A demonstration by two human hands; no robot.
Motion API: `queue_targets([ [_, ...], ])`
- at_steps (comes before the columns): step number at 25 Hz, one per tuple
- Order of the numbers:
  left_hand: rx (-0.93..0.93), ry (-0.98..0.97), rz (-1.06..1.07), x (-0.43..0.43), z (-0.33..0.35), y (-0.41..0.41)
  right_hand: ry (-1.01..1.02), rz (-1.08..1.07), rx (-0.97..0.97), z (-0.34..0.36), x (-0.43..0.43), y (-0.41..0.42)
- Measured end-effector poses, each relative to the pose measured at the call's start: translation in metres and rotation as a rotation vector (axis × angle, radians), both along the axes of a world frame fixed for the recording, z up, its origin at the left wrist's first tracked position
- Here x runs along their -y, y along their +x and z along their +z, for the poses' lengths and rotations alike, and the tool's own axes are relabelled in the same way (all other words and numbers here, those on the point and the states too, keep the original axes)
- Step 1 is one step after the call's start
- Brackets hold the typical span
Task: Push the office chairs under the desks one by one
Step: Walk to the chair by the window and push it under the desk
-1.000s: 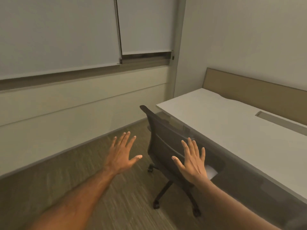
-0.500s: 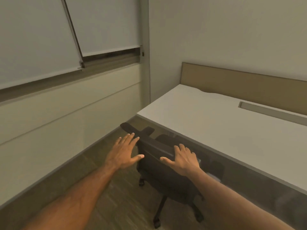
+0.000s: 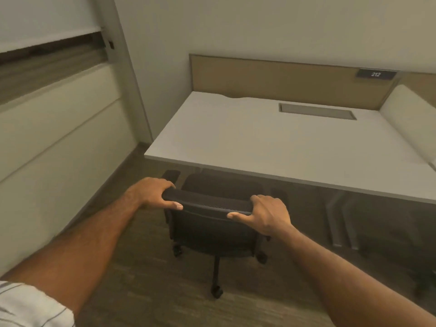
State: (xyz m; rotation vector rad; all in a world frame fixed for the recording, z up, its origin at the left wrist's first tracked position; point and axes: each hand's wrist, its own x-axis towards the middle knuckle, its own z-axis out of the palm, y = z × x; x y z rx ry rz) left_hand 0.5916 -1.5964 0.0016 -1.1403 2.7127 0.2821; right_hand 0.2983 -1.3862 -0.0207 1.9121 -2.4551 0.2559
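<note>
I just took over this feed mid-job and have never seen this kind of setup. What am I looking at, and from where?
There is no robot: one camera on a person's head looks forward and down at their bare hands. The left hand and right hand grip the two ends of the top edge of a black office chair's backrest. The chair faces a white desk, its seat partly beneath the front edge. The desktop holds nothing loose, only a built-in cable slot. A sign reading 212 is on the back panel.
</note>
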Motion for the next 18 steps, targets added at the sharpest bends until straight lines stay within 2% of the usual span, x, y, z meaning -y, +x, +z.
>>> queue_targets([
  [4, -0.093, -0.184, -0.09, 0.011, -0.018, 0.004, -0.024, -0.02, 0.012, 0.0, 0.0, 0.004],
  [7, -0.201, -0.246, -0.108, 0.016, -0.027, 0.004, -0.045, -0.028, 0.028, 0.001, 0.0, 0.005],
  [18, -0.239, -0.267, -0.159, -0.006, -0.021, -0.029, -0.031, -0.023, 0.046, 0.005, -0.037, -0.016],
])
